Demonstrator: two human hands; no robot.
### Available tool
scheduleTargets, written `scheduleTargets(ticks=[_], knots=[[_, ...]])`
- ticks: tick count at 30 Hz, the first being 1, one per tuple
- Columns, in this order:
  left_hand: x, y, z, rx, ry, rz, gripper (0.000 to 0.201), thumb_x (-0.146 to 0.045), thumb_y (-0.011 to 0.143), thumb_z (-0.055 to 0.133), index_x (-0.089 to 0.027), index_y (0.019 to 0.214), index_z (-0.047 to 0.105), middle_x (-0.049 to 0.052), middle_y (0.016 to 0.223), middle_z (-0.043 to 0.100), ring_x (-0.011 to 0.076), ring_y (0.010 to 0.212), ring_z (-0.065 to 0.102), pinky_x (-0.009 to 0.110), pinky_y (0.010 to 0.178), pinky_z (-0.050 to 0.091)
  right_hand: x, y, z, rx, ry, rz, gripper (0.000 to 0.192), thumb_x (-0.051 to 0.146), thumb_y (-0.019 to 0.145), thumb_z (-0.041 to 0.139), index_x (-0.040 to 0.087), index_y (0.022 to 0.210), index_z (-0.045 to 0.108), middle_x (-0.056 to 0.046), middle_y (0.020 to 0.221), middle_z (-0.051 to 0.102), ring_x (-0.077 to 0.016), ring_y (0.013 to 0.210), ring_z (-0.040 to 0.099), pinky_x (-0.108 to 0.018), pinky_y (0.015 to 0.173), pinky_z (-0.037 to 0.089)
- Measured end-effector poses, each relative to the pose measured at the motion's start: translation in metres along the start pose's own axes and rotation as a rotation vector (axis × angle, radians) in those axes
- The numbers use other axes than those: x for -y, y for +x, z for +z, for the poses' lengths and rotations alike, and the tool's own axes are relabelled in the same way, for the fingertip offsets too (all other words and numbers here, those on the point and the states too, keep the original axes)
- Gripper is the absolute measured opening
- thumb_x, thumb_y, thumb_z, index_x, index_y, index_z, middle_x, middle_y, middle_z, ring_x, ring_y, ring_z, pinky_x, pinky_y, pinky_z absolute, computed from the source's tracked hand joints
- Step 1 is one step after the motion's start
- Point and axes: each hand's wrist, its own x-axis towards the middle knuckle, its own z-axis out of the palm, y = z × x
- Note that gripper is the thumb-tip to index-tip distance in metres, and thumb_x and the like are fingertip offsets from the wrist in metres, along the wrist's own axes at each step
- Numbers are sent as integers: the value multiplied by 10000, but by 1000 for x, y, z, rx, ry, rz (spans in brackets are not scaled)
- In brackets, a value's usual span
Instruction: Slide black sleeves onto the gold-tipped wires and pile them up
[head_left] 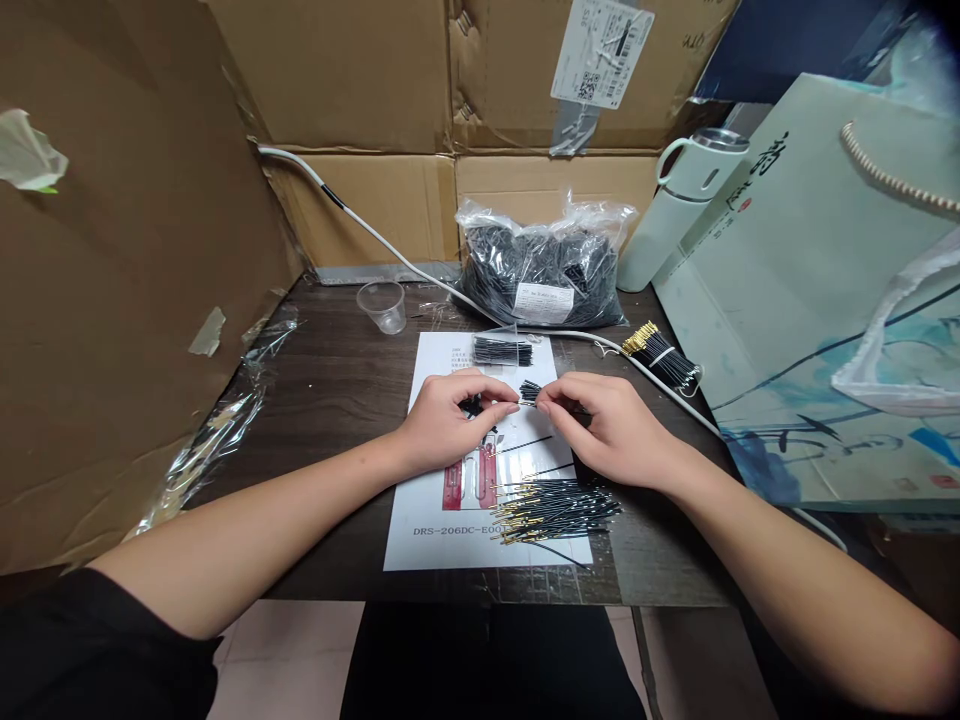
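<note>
My left hand [450, 420] and my right hand [607, 425] meet fingertip to fingertip over a white printed sheet [439, 525] on the dark table [337, 380]. Between the fingertips they pinch a small bunch of thin black wires [529, 391], which fans out above my right thumb. A few more black pieces show under my left fingers. A loose pile of black wires with gold tips [555, 508] lies on the sheet just in front of my right wrist. A tidy short bundle of black wires [502, 351] lies at the sheet's far edge.
A clear bag full of black wires [544, 265] stands at the back. A banded bundle with gold tips [664, 355] lies to the right, by a white cable [390, 245]. A clear plastic cup [382, 305], a white flask [679, 210], a paper bag [817, 300] and cardboard walls [112, 300] surround the table.
</note>
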Motion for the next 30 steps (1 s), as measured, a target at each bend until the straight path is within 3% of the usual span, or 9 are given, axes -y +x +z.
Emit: scheduleTargets(ticks=[8, 23, 30], knots=[[4, -3, 0, 16, 70, 130, 48, -214, 981, 816, -205, 1005, 857, 39, 830, 790, 175, 772, 706, 331, 758, 567, 0, -1, 8, -29, 26, -42, 146, 184, 1098, 579, 192, 1008, 694, -42, 907, 716, -187, 809, 654, -334, 768, 507], [2, -2, 0, 40, 43, 78, 62, -237, 986, 816, -211, 1006, 868, 40, 863, 814, 169, 776, 730, 322, 749, 575, -4, -3, 13, -56, -31, -142, 129, 177, 1114, 543, 195, 1096, 670, -82, 978, 702, -223, 876, 656, -379, 795, 542], [0, -2, 0, 32, 52, 92, 89, -287, 989, 819, -215, 1011, 867, 53, 856, 822, 185, 778, 743, 336, 759, 602, -3, -3, 14, -45, 1, -104, 128, 173, 1104, 555, 206, 1084, 677, -66, 965, 710, -216, 866, 656, -373, 792, 534]])
